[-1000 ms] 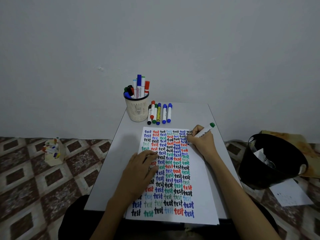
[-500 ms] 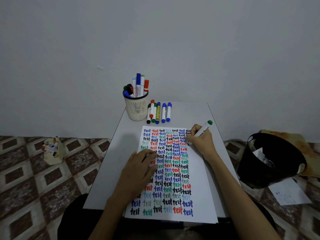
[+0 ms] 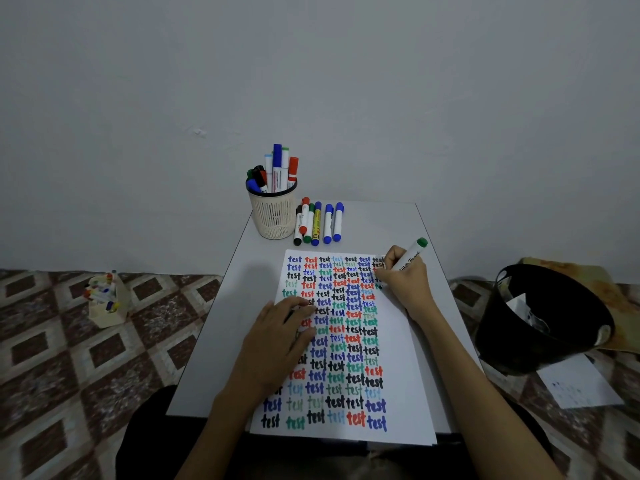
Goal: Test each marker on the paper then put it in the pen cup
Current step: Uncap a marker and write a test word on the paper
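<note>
My right hand (image 3: 405, 278) grips a white marker with a green end (image 3: 412, 254), its tip down on the paper (image 3: 398, 341) near the sheet's upper right. The paper is covered with rows of the word "test" in several colours. My left hand (image 3: 277, 337) lies flat on the left side of the sheet; something dark shows under its fingers, but I cannot tell what. A cream mesh pen cup (image 3: 273, 213) with several markers stands at the table's far left. Beside it lies a row of several capped markers (image 3: 317, 223).
The small grey table (image 3: 374, 223) has a wall behind it. A black bin (image 3: 540, 320) with paper scraps stands on the floor to the right, with a loose sheet (image 3: 578, 386) near it. A small box of markers (image 3: 104, 303) sits on the patterned floor to the left.
The right hand has shifted slightly down and right along the paper's right column while writing. The left hand stays on the sheet.
</note>
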### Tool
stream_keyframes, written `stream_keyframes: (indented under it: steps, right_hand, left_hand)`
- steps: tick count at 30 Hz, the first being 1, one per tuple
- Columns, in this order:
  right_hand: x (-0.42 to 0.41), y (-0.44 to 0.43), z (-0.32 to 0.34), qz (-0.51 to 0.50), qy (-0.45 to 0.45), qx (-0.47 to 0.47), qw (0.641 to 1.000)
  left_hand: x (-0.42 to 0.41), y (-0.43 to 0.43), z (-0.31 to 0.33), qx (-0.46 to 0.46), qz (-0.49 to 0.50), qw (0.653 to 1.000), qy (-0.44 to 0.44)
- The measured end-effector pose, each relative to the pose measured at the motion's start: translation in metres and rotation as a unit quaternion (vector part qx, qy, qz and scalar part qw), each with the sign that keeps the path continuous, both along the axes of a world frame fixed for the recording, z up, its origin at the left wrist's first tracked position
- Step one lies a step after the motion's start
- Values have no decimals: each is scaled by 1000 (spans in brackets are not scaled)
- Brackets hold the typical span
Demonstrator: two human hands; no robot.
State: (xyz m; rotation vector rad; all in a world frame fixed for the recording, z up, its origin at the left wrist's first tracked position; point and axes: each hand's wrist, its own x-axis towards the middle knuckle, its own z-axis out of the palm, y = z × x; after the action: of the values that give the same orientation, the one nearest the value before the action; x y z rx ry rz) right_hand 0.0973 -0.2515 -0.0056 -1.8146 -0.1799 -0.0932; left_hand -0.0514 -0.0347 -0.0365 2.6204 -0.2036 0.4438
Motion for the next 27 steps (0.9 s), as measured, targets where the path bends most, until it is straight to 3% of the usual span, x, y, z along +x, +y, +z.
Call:
stream_keyframes:
  steps: [27]
  right_hand:
    - [2,-5,-2,-42,-19,42,998]
  left_hand:
    - [-1,0,1,-4,0,1000,-4]
